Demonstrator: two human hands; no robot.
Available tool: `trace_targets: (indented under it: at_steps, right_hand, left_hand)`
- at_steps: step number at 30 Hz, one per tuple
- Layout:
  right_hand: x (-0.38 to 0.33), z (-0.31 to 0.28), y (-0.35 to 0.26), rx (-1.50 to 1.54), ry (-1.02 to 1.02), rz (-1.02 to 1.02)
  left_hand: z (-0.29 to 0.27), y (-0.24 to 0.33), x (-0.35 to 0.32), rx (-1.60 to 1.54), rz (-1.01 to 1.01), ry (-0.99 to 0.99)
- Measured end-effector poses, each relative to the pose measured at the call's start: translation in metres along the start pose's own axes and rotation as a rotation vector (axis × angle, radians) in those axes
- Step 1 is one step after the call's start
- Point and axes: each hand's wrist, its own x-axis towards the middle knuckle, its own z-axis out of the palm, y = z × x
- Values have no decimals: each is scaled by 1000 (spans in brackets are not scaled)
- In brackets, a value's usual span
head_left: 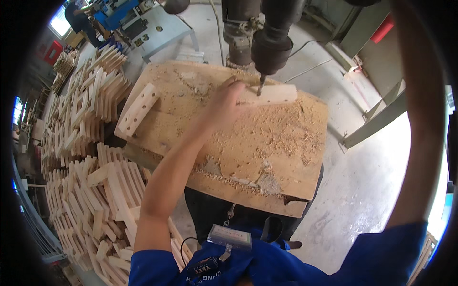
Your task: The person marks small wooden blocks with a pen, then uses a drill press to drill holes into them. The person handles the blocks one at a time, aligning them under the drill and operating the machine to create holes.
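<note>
A pale wooden block (pixel 279 93) with holes along its near face lies on the drill press table. My left hand (pixel 228 101) is closed around its left end, slightly blurred. Over the block hangs the drill bit (pixel 262 85), held in a dark chuck (pixel 271 50); whether its tip touches the wood I cannot tell. On the table's left side rests a second wooden block (pixel 139 109) with several drilled holes. My right arm reaches up along the right side, and its hand is beyond the picture's edge.
Wood shavings cover the worn board (pixel 248 143) of the table. Large stacks of wooden pieces (pixel 102 200) stand close on the left. A grey metal table (pixel 164 35) is farther back, near a person (pixel 82 21) at a blue machine. A metal frame (pixel 377 124) stands right.
</note>
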Motion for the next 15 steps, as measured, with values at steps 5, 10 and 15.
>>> trace_targets:
  at_steps: [5,10,15]
  right_hand:
    - [-15,-23,50,121,-105,378]
    - [-109,-32,70,902,-604,616]
    - [-160,-50,12,788,-314,732]
  left_hand:
    - [8,13,8,-25,41,18]
    - [2,6,6,-52,7,30]
    - [-26,-1,-3,-154,-259,-43]
